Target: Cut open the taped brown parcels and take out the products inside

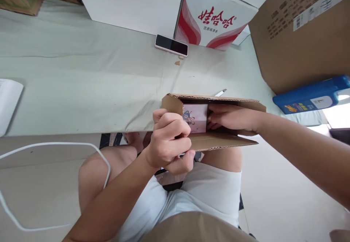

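An open cardboard box (218, 139) lies at the near edge of the cloth-covered table, its opening facing up. Inside it, toward the left, is a flat pink item (201, 119) with a small cartoon print. My left hand (172, 141) has its fingers curled over the left end of the box, gripping the cardboard there. My right hand (229, 118) reaches into the box from the right, beside the pink item; its fingertips are in shadow, and whether they hold anything is hidden.
A phone (171, 45), a white-and-red carton (216, 15) and a large brown carton (303, 34) stand farther back. A blue bottle (311, 95) lies at right. Behind the box is a cutter (221, 92). A white cable (68, 143) loops at lower left.
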Available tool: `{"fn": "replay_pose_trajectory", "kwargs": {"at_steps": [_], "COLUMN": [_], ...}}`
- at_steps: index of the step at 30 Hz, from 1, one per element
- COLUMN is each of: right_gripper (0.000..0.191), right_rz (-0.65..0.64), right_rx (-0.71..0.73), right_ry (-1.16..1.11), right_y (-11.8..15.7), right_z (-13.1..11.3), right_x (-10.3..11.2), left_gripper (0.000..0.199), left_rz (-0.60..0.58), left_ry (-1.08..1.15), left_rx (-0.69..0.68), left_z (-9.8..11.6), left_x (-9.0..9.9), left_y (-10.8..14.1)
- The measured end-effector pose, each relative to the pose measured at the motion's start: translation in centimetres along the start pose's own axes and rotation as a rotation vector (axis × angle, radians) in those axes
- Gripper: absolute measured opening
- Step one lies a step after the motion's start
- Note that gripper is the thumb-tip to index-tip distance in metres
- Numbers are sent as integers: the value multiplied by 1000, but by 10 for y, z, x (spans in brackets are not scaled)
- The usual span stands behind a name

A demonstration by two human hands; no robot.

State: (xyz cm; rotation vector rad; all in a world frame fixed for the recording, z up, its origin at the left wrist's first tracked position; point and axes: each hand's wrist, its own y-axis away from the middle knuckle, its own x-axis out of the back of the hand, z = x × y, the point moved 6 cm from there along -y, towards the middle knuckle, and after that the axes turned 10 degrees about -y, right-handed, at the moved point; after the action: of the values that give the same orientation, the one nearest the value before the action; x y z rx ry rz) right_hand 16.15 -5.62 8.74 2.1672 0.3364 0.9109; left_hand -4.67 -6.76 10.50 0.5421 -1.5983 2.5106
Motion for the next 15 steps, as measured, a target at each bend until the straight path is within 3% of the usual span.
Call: {"fn": "replay_pose_trajectory", "kwargs": {"at_steps": [2,5,7,15], "right_gripper": [12,11,14,40], "right_rz": [-56,-16,-11,35], "right_rx": [-109,-152,-162,9], "right_ry": [-116,-24,-77,-144], "right_y": [0,1,2,20], "right_z": [5,-1,-7,-28], "right_x": [-3,-1,-1,11], "left_gripper": [19,19,19,21], "left_rz": [-9,-10,-14,-9], "left_ry": [-4,-2,5,17], "left_rx": [-1,-14,-18,40], "left_z": [-1,-3,-4,-18], "left_x": [-1,-2,-2,6], "left_y": [0,-1,-1,-4]}}
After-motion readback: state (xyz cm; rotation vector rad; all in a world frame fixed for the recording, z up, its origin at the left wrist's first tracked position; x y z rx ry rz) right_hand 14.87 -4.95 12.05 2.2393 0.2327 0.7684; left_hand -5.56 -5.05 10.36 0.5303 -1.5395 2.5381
